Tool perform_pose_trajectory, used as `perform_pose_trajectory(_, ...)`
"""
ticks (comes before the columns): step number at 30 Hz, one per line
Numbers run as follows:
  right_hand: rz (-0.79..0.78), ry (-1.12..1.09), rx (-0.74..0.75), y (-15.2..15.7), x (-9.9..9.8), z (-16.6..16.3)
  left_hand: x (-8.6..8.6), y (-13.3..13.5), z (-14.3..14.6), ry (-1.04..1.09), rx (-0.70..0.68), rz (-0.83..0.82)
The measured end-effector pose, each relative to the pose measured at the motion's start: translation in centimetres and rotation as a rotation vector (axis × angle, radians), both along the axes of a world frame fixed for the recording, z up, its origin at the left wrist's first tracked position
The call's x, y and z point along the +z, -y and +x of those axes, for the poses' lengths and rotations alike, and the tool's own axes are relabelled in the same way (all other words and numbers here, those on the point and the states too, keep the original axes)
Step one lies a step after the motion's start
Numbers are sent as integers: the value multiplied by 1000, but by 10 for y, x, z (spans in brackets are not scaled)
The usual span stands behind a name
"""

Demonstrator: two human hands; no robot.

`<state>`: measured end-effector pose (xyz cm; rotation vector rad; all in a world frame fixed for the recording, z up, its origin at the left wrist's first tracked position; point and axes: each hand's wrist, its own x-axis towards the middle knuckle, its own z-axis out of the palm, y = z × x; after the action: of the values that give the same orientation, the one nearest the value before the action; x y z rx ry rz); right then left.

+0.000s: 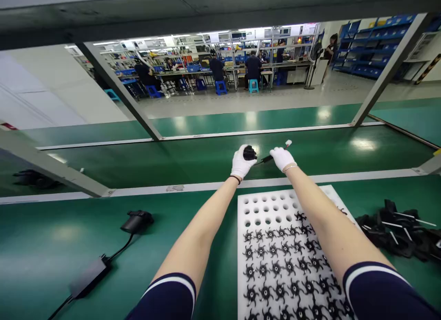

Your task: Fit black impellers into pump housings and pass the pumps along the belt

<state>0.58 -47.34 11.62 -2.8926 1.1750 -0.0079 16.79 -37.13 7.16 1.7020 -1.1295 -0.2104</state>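
Observation:
Wrapped in a white glove, my left hand (239,165) is closed around a small round black part (249,153), perhaps a pump or motor housing. A cable with a black sleeve (266,159) runs from it to my right hand (281,158), also gloved. My right fingers close on that cable, and a white plug connector (288,143) sticks out beyond them. Both hands are above the green belt. Nearer to me lies a white foam tray (242,219) with rows of holes; small black bladed impellers (276,268) fill the near rows, partly hidden by my right arm.
Black parts with pale shafts (396,230) are heaped at the right. On the left lie a black adapter box (90,276) and a black cylindrical device (137,221) joined by a cable. Metal frame posts (120,90) stand around the belt. Several people sit at benches far behind.

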Motion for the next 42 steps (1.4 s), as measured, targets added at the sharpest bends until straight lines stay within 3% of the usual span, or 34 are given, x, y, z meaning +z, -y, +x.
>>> perform_pose_trajectory(2,56,-52,-13,7,-21,-1,-21,6,5,-7,14,63)
perform_pose_trajectory(5,144,-89,-6,20,-34,-14,-40,3,21,-15,11,126)
perform_pose_trajectory(9,200,-17,14,26,-29,-37,-54,-10,35,55,-90,101)
perform_pose_trajectory(13,231,157,70,0,-23,-28,-61,-14,33,233,-142,93)
perform_pose_trajectory(21,303,471,315,-60,-24,55,-56,-30,33,485,-52,-68)
perform_pose_trajectory(29,288,677,217,-73,-15,43,-47,-57,32,524,6,-258)
perform_pose_trajectory(37,232,658,369,-83,-1,42,-38,-70,29,278,-48,-247)
perform_pose_trajectory(42,242,584,383,-84,8,44,-43,-69,36,264,-123,-286)
